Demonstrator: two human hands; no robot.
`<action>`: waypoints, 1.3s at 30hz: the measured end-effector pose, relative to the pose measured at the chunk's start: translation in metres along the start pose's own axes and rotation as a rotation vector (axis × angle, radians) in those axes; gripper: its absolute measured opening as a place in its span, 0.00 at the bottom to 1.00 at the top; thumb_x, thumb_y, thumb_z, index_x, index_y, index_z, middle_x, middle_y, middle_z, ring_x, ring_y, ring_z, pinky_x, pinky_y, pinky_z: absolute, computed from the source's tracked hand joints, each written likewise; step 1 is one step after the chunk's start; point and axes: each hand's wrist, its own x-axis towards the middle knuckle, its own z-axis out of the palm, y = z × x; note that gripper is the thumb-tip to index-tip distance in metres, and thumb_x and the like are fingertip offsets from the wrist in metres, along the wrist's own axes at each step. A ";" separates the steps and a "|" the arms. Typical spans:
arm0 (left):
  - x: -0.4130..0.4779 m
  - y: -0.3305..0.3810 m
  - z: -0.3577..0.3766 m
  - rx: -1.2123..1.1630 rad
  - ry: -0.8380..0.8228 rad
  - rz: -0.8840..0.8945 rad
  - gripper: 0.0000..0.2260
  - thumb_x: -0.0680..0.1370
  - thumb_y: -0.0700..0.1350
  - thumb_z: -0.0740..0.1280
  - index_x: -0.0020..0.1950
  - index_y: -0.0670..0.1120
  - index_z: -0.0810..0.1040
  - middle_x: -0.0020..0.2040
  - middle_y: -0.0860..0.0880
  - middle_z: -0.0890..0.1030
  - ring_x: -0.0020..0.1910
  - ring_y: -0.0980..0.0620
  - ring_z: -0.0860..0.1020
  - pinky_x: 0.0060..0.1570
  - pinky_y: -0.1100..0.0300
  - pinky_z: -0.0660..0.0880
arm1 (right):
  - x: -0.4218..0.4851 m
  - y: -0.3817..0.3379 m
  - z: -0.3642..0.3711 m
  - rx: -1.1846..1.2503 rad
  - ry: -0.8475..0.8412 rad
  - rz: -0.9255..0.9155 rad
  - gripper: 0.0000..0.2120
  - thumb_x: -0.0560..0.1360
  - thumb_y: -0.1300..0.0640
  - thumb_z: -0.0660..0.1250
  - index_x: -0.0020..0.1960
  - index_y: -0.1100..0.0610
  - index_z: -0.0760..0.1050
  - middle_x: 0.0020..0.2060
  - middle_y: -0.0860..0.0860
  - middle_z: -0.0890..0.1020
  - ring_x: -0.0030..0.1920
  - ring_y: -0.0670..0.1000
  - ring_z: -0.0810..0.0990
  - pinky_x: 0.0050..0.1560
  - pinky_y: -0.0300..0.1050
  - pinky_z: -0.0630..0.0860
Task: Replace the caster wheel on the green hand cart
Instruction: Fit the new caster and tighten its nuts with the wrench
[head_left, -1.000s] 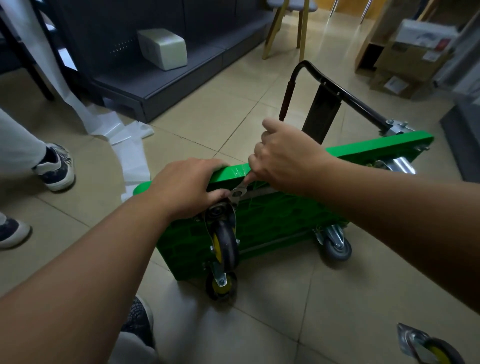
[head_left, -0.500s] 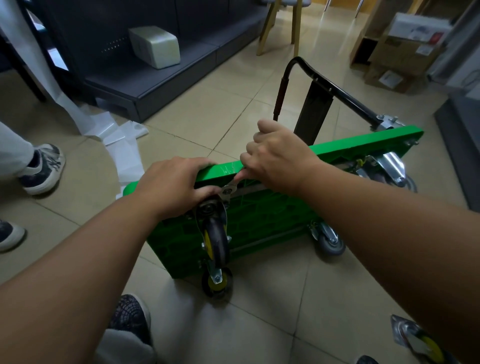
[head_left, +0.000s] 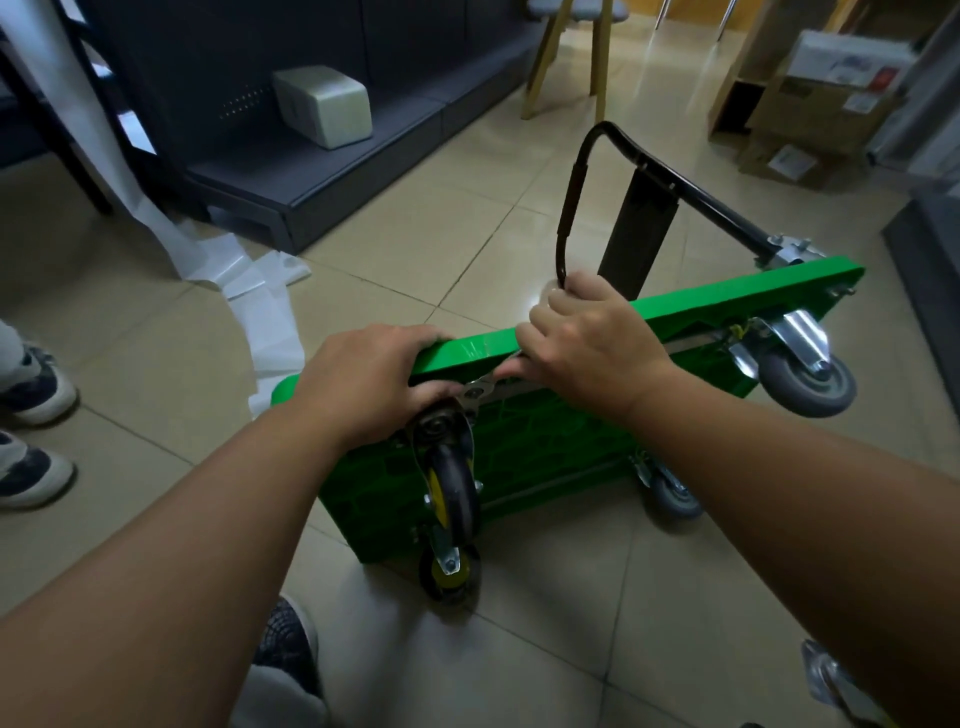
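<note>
Green plastic hand cart (head_left: 545, 457) stands tipped on its long edge on the beige tiled floor (head_left: 415, 234), centre of scene, ribbed underside facing the camera. Its black tubular steel handle (head_left: 649, 166) sticks out on the far side.

Left hand (head_left: 374, 384) grips the cart's top edge at the near-left corner, fingers curled over the rim and thumb underneath. Right hand (head_left: 587, 338) is just to its right on the same edge, fingers curled round a flat silver metal wrench (head_left: 480, 389). Only the wrench head shows, sitting at the mounting plate between the two hands.

Black caster wheel with yellow hub (head_left: 452, 493) hangs from that plate, directly below the left hand. A second black-and-yellow caster (head_left: 449, 571) is below it, touching the floor. Two grey rubber casters on the right end: upper one (head_left: 805, 384) in the air, lower one (head_left: 675, 499) near the floor.

Loose caster (head_left: 826, 680) lies on the floor near right, mostly hidden by the right forearm.

Left side: white paper strip (head_left: 270, 322) on the floor, someone's sneakers (head_left: 31, 384). Far: dark grey shelf base (head_left: 363, 156) with a white box (head_left: 324, 104), cardboard boxes (head_left: 821, 104) far right.
</note>
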 end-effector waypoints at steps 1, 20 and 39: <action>-0.001 0.000 0.000 0.000 0.005 0.005 0.21 0.76 0.65 0.69 0.67 0.62 0.76 0.51 0.54 0.85 0.50 0.47 0.80 0.41 0.55 0.67 | -0.002 -0.002 0.000 0.000 0.006 0.017 0.29 0.85 0.39 0.49 0.38 0.54 0.77 0.35 0.51 0.82 0.38 0.55 0.82 0.51 0.48 0.73; -0.004 0.002 0.001 0.031 0.022 0.013 0.22 0.76 0.67 0.67 0.68 0.61 0.77 0.50 0.54 0.85 0.48 0.46 0.81 0.40 0.55 0.70 | -0.010 -0.014 0.007 0.030 0.127 0.115 0.28 0.83 0.37 0.54 0.35 0.54 0.76 0.32 0.50 0.81 0.35 0.53 0.80 0.51 0.47 0.75; 0.005 0.001 0.002 0.102 -0.014 0.016 0.20 0.75 0.63 0.71 0.64 0.60 0.74 0.39 0.59 0.71 0.39 0.52 0.70 0.38 0.55 0.63 | -0.071 -0.063 0.039 0.257 -0.038 0.315 0.20 0.83 0.46 0.60 0.39 0.56 0.78 0.33 0.54 0.82 0.34 0.57 0.80 0.38 0.48 0.71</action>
